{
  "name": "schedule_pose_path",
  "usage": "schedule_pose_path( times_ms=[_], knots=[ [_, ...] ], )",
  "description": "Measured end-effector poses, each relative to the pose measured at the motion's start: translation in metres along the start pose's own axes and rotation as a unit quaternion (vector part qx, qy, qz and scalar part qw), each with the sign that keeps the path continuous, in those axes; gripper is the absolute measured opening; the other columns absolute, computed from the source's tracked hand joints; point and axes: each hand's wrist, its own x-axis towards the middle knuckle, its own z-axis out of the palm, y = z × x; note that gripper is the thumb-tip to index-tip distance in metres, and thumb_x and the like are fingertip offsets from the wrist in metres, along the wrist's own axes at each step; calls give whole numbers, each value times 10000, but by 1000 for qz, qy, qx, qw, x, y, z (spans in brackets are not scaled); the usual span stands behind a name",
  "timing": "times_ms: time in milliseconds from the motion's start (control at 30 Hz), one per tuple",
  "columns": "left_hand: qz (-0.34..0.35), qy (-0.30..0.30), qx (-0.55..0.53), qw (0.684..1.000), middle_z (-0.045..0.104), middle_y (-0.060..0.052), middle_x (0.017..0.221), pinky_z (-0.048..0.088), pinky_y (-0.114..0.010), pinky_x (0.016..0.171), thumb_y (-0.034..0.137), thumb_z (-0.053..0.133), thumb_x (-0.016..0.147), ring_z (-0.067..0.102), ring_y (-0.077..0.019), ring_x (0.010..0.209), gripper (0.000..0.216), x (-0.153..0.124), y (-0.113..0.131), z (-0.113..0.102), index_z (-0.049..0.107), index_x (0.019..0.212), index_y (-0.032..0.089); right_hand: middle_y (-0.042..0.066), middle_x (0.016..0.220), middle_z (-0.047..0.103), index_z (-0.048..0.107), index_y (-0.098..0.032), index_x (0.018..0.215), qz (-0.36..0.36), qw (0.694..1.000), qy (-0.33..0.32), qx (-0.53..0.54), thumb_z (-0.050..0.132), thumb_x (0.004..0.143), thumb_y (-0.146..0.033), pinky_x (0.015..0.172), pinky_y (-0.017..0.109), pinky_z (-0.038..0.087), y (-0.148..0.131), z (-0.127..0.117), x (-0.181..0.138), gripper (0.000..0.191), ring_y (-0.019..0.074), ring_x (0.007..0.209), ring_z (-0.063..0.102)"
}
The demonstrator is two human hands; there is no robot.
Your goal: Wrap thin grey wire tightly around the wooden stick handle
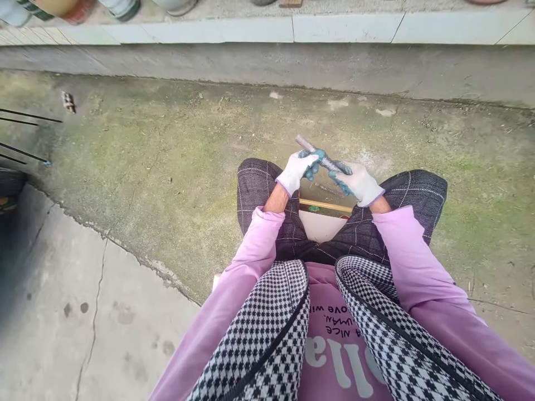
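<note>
Both my hands wear white gloves with blue-green coated fingers. My left hand (298, 169) is closed around the middle of a grey metal rod (306, 144), whose upper end sticks out bare to the upper left. Part of the rod between the hands looks threaded. My right hand (357, 181) is closed at the rod's lower right end, its fingers covering that end. The rod is tilted, held above the ground between my knees. Below it a thin, ridged rod-like piece (327, 189) lies on the ground.
Between my legs is a white surface (321, 225) with a yellow bar (324, 205) along its far edge. A tiled ledge (340, 28) with several pots crosses the back. Thin black rods (31, 115) reach in from the left, near a small object (68, 102) on the mossy concrete.
</note>
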Motion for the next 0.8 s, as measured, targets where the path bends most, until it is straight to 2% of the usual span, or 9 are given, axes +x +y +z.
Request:
schedule_pose_path(
  times_ms=[67, 133, 233, 333, 367, 533, 600, 733, 800],
  knots=[
    [12, -38, -7, 999, 593, 84, 524, 365, -174, 443, 223, 830, 1018, 461, -51, 388, 121, -2, -1, -2, 742, 998, 143, -20, 659, 592, 775, -212, 1061, 35, 993, -78, 85, 857, 855, -574, 467, 269, 443, 2, -5, -5, 424, 141, 516, 500],
    [12, -47, -8, 999, 595, 83, 523, 366, -177, 441, 213, 830, 1010, 468, -55, 384, 107, 0, -3, -2, 752, 1006, 140, -21, 652, 598, 767, -209, 1069, 51, 986, -110, 111, 869, 835, -627, 431, 263, 420, 4, -7, -6, 490, 130, 483, 472],
    [-3, 4, -3, 1000, 577, 83, 508, 357, -175, 442, 197, 776, 1053, 464, -52, 382, 149, 8, -6, 1, 715, 924, 153, 10, 759, 710, 782, -228, 1128, 19, 999, -21, 16, 869, 822, -475, 504, 275, 488, 5, -3, 1, 402, 161, 565, 564],
    [-9, 35, -12, 999, 570, 87, 504, 360, -170, 443, 198, 738, 1084, 455, -53, 379, 183, 14, -8, -1, 692, 909, 167, 28, 870, 765, 812, -263, 1195, -24, 995, 59, -78, 842, 794, -307, 600, 286, 538, 3, 2, 7, 404, 203, 714, 652],
    [-6, 30, -15, 999, 570, 89, 504, 361, -171, 440, 190, 722, 1089, 451, -54, 376, 174, 15, -8, -2, 693, 919, 167, 29, 846, 751, 813, -261, 1190, -16, 996, 50, -67, 832, 801, -311, 579, 283, 523, 3, 2, 6, 393, 203, 701, 642],
    [7, -31, -14, 999, 579, 96, 517, 344, -176, 421, 175, 728, 1071, 432, -50, 350, 122, 10, -8, -4, 698, 953, 162, -4, 694, 625, 773, -212, 1133, 65, 990, -93, 84, 829, 847, -500, 432, 267, 398, 2, -8, -4, 409, 144, 503, 484],
    [-1, -11, -11, 1000, 576, 94, 520, 345, -174, 428, 174, 749, 1061, 440, -46, 358, 165, 10, -7, -1, 678, 912, 167, 6, 735, 655, 776, -218, 1150, 54, 996, -62, 45, 807, 859, -441, 471, 278, 442, 1, -7, -2, 367, 153, 533, 509],
    [-8, 41, -3, 999, 565, 88, 514, 365, -174, 448, 154, 748, 1060, 461, -51, 389, 212, 10, -4, 1, 660, 868, 172, 47, 905, 755, 805, -257, 1141, -12, 991, 66, -118, 813, 800, -236, 667, 305, 555, -3, 1, 5, 341, 214, 769, 647],
    [-1, 33, 2, 999, 566, 88, 514, 373, -175, 454, 169, 755, 1062, 467, -52, 394, 200, 9, -2, -1, 676, 879, 168, 56, 875, 742, 806, -246, 1153, -7, 995, 41, -88, 808, 851, -284, 642, 309, 539, -2, -1, 3, 304, 213, 747, 640]
  ],
)
